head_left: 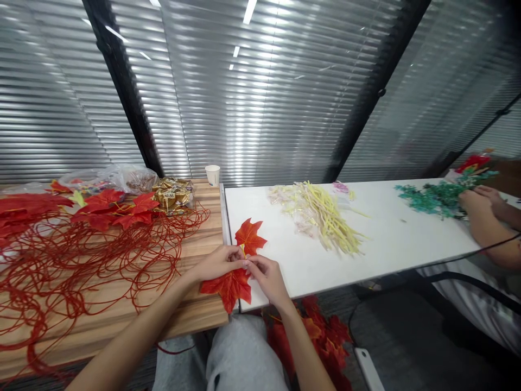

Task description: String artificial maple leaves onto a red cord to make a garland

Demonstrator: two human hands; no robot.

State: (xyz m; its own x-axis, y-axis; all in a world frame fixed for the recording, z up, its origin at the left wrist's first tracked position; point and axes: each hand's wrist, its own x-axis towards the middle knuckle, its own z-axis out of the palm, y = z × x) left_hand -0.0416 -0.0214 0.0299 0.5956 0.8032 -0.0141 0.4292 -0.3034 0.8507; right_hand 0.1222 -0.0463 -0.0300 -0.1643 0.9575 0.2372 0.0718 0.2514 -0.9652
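Slatted blinds (260, 108) behind, dark frame bars slanting through; two tables meet edge to edge in front, a wood-grain table (207, 236) on the left and a white table (285, 271) on the right. Person sits at the seam, grey trousers (244, 353) below. Both hands are close together over the seam, fingertips meeting. Left hand (220, 263) and right hand (266, 274) both pinch at a thin leaf stem (243, 250); exact finger contact too small to tell. Upper red leaf (249, 236) lies beyond the fingertips, over the white table's left edge; lower red leaf (231, 288) spreads below the hands, across the seam.

Wood-grain side: tangled red cord (134, 244), more red leaves (103, 206) behind it, gold packets (171, 194), clear plastic bags (134, 179), and a paper cup (212, 175) near the seam. White side: bundle of yellow strips (331, 217) partly in clear wrap, well apart from the hands; teal foliage (435, 198) at the far right, with a co-worker's hands (476, 201) at it. Loose red-orange leaf pile (336, 331) below table height, beside the right forearm.
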